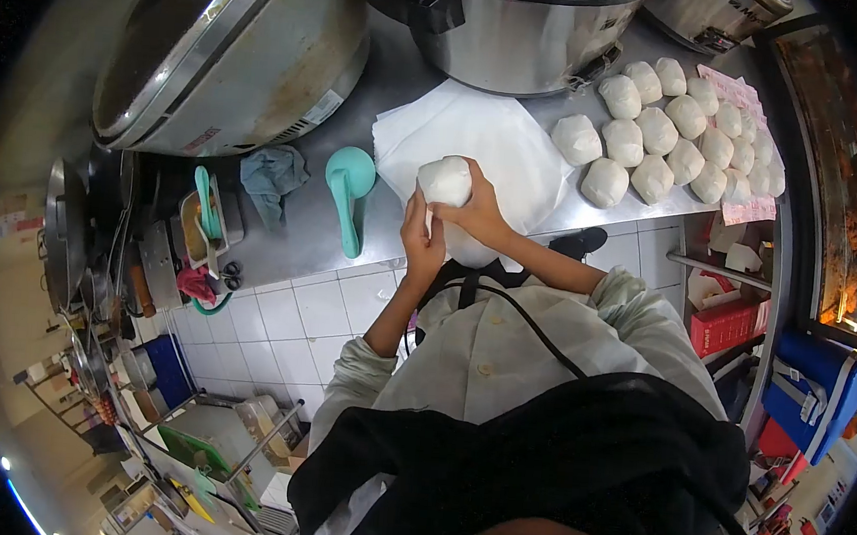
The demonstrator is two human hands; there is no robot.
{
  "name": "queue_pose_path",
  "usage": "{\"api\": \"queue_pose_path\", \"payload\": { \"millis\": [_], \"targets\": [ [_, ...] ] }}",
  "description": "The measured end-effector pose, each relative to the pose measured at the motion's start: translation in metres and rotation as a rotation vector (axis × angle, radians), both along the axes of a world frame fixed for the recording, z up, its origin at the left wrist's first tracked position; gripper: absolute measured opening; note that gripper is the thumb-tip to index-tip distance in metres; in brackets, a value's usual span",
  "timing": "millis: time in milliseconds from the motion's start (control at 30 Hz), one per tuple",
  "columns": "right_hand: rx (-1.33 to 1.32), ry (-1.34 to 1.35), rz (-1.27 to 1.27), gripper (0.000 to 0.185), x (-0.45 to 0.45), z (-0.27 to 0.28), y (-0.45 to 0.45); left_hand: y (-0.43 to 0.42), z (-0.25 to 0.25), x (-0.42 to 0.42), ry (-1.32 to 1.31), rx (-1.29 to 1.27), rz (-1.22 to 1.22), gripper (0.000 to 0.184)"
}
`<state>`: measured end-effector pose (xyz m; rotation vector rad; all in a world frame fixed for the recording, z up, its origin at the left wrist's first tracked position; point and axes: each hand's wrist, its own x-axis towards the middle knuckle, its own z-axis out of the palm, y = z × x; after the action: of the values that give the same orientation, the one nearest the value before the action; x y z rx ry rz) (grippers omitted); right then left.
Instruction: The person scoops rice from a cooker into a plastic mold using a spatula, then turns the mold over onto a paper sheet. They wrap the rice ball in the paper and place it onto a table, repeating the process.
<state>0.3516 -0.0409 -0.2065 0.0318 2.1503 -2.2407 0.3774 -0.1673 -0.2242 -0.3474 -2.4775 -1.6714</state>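
Note:
A rounded white paper-wrapped bundle [445,179] is held between my two hands above a stack of white paper sheets [508,124]. My left hand [422,235] grips it from below and the left, fingers closed against it. Around its right side, my right hand [476,214] is closed, with the thumb across the near face. What is inside the wrapping is hidden. Left of the paper lies a turquoise scoop [351,188], bowl end away from me. Many similar wrapped bundles [656,131] sit in rows on the right of the metal counter [296,248].
Large cookers [524,41] line the back of the counter. A grey-blue cloth [273,177], a metal container [215,223] with a turquoise utensil, and scissors [232,275] are at the left. Pink printed paper [750,211] lies under some bundles. A lit glass case [832,186] stands at far right.

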Motion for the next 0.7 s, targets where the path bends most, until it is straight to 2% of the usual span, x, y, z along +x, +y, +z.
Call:
{"api": "queue_pose_path", "payload": {
  "millis": [67, 133, 200, 233, 267, 333, 400, 433, 467, 500, 533, 567, 600, 633, 667, 700],
  "targets": [
    [-0.071, 0.013, 0.011, 0.074, -0.003, 0.017, 0.001, 0.011, 0.011, -0.002, -0.145, 0.548, -0.004, 0.055],
    [-0.021, 0.081, -0.002, 0.074, -0.006, 0.023, 0.002, 0.018, 0.033, -0.005, -0.24, 0.618, -0.024, 0.058],
    [0.034, 0.15, -0.03, 0.074, -0.006, 0.031, 0.006, 0.024, 0.034, -0.008, -0.388, 1.081, -0.113, 0.059],
    [0.248, 0.24, -0.074, 0.072, -0.005, 0.038, 0.009, 0.027, 0.031, -0.007, -0.454, 1.174, -0.098, 0.058],
    [0.465, 0.323, -0.122, 0.07, -0.006, 0.042, 0.012, 0.031, 0.03, -0.006, -0.46, 1.174, -0.119, 0.058],
    [0.375, 0.415, -0.148, 0.066, -0.01, 0.037, 0.022, 0.042, 0.028, -0.005, -0.591, 1.163, -0.022, 0.059],
    [0.142, -0.009, -0.062, 0.066, -0.003, 0.037, 0.033, 0.048, 0.016, -0.006, -0.624, 1.14, -0.091, 0.059],
    [0.256, 0.03, -0.122, 0.067, -0.002, 0.032, 0.039, 0.052, 0.012, -0.005, -0.68, 1.13, -0.102, 0.061],
    [0.258, 0.027, -0.14, 0.067, -0.002, 0.025, 0.048, 0.057, 0.007, -0.006, -0.733, 1.121, -0.112, 0.063],
    [0.149, -0.074, -0.191, 0.066, -0.003, 0.018, 0.058, 0.071, 0.032, -0.008, -0.726, 0.989, -0.152, 0.061],
    [0.039, -0.176, -0.238, 0.066, -0.003, 0.021, 0.068, 0.081, 0.032, -0.011, -0.737, 0.984, -0.162, 0.061],
    [-0.197, -0.25, -0.274, 0.064, 0.0, 0.024, 0.081, 0.091, 0.031, -0.016, -0.525, 0.568, -0.162, 0.057],
    [-0.219, -0.289, -0.357, 0.062, -0.003, -0.003, 0.097, 0.098, 0.031, -0.02, -0.306, 0.156, -0.158, 0.053],
    [-0.304, -0.286, -0.31, 0.063, -0.001, 0.021, 0.123, 0.103, 0.055, -0.027, -0.177, 0.047, -0.245, 0.05],
    [-0.328, -0.311, -0.365, 0.063, 0.002, 0.034, 0.146, 0.107, 0.095, -0.037, -0.045, -0.061, -0.329, 0.049],
    [-0.133, -0.211, -0.476, 0.065, -0.002, 0.005, 0.175, 0.112, 0.132, -0.045, -0.138, 0.152, -0.444, 0.045]
  ]
}}
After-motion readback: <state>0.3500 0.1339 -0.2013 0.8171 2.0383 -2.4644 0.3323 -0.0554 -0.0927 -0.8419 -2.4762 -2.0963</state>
